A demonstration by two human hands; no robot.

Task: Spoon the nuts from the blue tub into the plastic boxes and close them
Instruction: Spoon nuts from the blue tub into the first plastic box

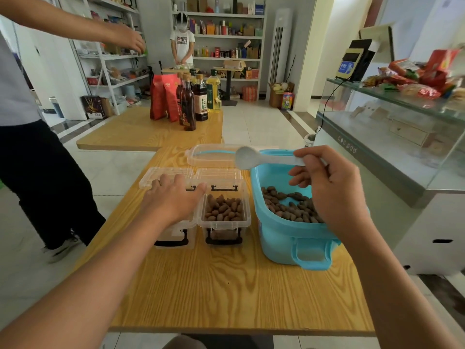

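Your right hand [334,187] grips the handle of the pale spoon [254,158], bowl empty and turned toward the boxes, held above the far rim of the blue tub [284,238]. The tub sits directly under that hand so each scoop is a short dip; the nuts [289,202] are heaped on the side nearest your wrist, probably the best place to dig.

Your left hand [173,197] lies flat, fingers spread and holding nothing, on top of the left plastic box [176,235]. It seems to be steadying the box or pressing its cover down; I cannot tell whether that box is filled or latched, as your hand hides its top.

Just beside your left fingertips, between your hands, the right plastic box [224,212] stands open and looks nearly full of nuts, its clear lid [219,173] hinged back away from you. That keeps the mouth clear for the spoon.

Beyond the spoon, the tub's own lid [208,156] rests on the table [226,293], out of the way.

Judging by the fill, closing the right box is probably next.
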